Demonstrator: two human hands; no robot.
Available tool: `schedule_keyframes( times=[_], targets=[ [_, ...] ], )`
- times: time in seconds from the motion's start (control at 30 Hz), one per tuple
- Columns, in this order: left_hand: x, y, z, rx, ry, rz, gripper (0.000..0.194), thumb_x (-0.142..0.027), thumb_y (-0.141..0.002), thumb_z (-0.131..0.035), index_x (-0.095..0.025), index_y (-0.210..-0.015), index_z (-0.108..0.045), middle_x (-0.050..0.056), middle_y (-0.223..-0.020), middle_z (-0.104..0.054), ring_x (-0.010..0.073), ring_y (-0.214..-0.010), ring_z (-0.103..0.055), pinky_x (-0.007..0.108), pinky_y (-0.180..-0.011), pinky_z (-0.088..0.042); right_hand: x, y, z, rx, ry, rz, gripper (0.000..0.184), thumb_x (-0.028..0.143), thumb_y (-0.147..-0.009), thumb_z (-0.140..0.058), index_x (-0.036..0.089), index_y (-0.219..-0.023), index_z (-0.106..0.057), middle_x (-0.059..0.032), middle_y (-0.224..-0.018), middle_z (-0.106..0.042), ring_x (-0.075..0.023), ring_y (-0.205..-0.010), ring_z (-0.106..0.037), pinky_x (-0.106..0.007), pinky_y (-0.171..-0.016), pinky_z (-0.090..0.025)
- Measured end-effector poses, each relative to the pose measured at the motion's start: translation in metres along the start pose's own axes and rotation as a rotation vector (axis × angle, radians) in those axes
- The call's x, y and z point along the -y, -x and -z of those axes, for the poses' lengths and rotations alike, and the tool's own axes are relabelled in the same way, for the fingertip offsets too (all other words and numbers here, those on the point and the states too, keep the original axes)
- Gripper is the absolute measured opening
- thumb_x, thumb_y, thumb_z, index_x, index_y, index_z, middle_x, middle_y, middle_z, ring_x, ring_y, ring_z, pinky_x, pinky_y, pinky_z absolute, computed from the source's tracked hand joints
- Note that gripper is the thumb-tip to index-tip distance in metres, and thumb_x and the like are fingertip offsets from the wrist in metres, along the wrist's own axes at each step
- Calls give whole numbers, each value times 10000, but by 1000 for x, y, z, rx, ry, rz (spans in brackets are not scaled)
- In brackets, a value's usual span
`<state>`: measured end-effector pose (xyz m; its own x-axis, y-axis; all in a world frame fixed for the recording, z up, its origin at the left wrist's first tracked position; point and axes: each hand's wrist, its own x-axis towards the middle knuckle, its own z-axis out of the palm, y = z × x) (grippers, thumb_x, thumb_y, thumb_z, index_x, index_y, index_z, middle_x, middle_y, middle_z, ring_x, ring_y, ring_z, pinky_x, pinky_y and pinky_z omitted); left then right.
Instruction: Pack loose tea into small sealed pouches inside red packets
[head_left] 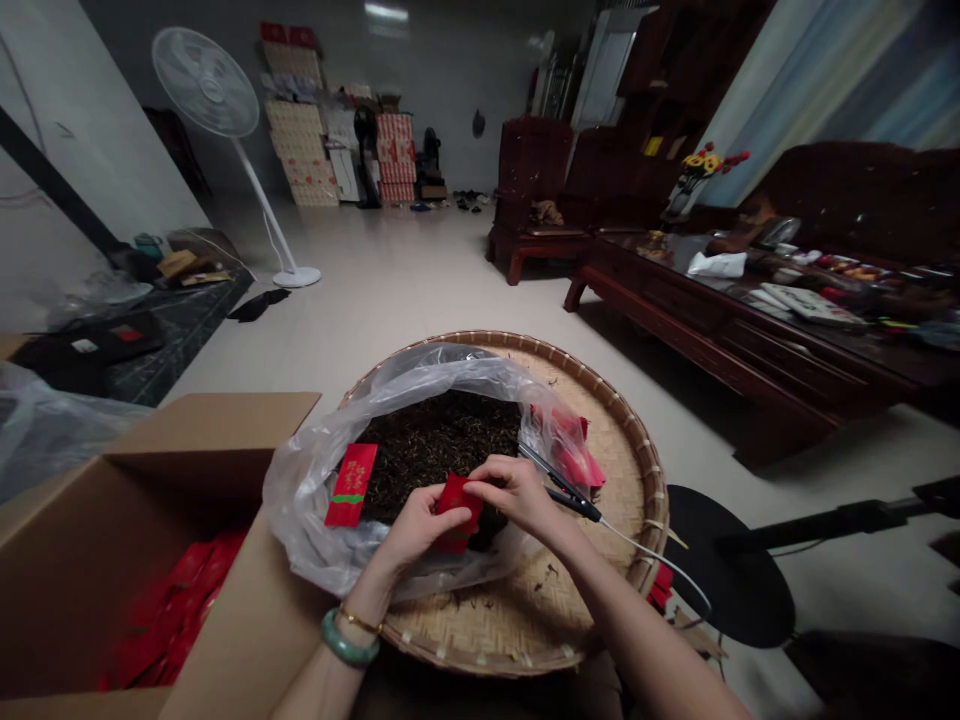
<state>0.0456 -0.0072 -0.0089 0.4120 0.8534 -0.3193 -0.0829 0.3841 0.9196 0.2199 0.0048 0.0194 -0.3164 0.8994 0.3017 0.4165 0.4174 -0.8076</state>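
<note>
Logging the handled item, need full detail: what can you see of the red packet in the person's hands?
The red packet is small and plain red on the visible part, with a slight sheen; it looks like thin film or foil. It leans a little, held above the dark dried material in the plastic bag. The left hand grips it, thumb across its front; the right hand touches its upper right edge. Fingers hide much of it; whether it is open or filled is unclear.
</note>
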Motion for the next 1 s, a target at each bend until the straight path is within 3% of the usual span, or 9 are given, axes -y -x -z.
schedule_keyframes(
  times=[0.13, 0.23, 0.33, 0.43, 0.6, 0.77, 0.9, 1.0],
  targets=[
    [-1, 2, 0, -60, 88, 29, 512, -425, -551, -791, -113, -921, -624, 90, -853, -718, 216, -660, -688, 286, -578, -525, -15, 6, 13, -118, 92, -66, 198, 334, -872, -511, 208, -911, -660, -45, -882, -685, -171, -811, -621, -281, -726, -471],
    [-2, 3, -1, -87, 158, 37, 527, -403, -552, -798, -111, -948, -611, 133, -942, -711, 207, -653, -691, 283, -578, -532, -34, 19, 26, -174, 415, -84, 253, 344, -842, -545, 220, -1052, -610, -86, -1003, -643, -237, -955, -569, -365, -832, -443],
    [0, 5, -5, -109, 208, 22, 539, -354, -518, -825, -109, -941, -596, 139, -944, -712, 191, -617, -686, 283, -588, -536, -54, 35, 32, -127, 723, -198, 500, 314, -752, -643, 215, -1222, -503, -131, -1100, -581, -288, -986, -537, -396, -813, -439],
    [3, 5, -9, -124, 227, 15, 537, -319, -488, -841, -103, -914, -598, 134, -924, -714, 178, -590, -677, 280, -582, -536, -67, 46, 30, -58, 840, -302, 577, 267, -716, -669, 174, -1250, -470, -143, -1050, -576, -289, -942, -552, -372, -767, -446],
    [5, 5, -12, -142, 185, 8, 496, -312, -479, -840, -99, -873, -628, 105, -874, -716, 174, -595, -670, 282, -589, -536, -73, 46, 37, -56, 726, -314, 466, 270, -750, -627, 160, -1188, -516, -123, -983, -601, -257, -906, -579, -345, -754, -455],
    [3, 3, -10, -140, 101, -44, 455, -333, -512, -819, -101, -856, -634, 88, -823, -715, 169, -590, -659, 279, -586, -531, -50, 38, 58, -90, 413, -218, 420, 335, -766, -613, 154, -1143, -567, -115, -1026, -636, -242, -911, -595, -343, -758, -473],
    [3, 0, -12, -105, 17, -82, 410, -323, -549, -795, -104, -853, -628, 54, -750, -704, 163, -588, -648, 268, -587, -517, -12, 30, 60, 99, 161, -193, 451, 379, -748, -648, 188, -1152, -586, -85, -1090, -641, -224, -929, -603, -325, -769, -479],
    [3, -1, -15, -64, -53, -107, 370, -297, -568, -777, -106, -846, -624, 26, -692, -686, 161, -590, -638, 263, -588, -506, 12, 20, 50, 205, 132, -171, 434, 355, -743, -663, 183, -1137, -607, -81, -1054, -659, -222, -915, -608, -325, -779, -472]
  ],
)
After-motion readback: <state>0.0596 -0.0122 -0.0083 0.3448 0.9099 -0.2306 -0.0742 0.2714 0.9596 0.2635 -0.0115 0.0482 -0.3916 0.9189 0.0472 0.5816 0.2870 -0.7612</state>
